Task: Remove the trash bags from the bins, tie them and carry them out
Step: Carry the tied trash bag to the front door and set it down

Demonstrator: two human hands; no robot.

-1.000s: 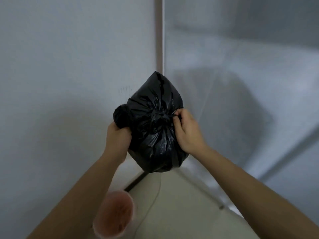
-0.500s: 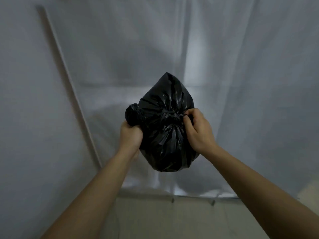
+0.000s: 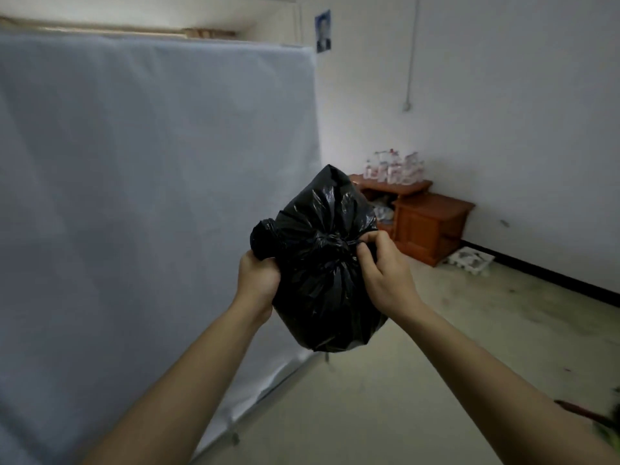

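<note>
I am holding the black trash bag point(image 3: 322, 280) up: my left hand point(image 3: 258, 280) is gripping its 9 o'clock side, my right hand point(image 3: 385, 276) fingers point(image 3: 364, 255) are pinching the knot point(image 3: 332, 243).

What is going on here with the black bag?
A person holds a black trash bag up in the air with both bare hands. The left hand grips a bunched end at the bag's left side, and the right hand pinches the plastic at the knot in the middle. The bag is gathered closed and not yet carried out.
</note>
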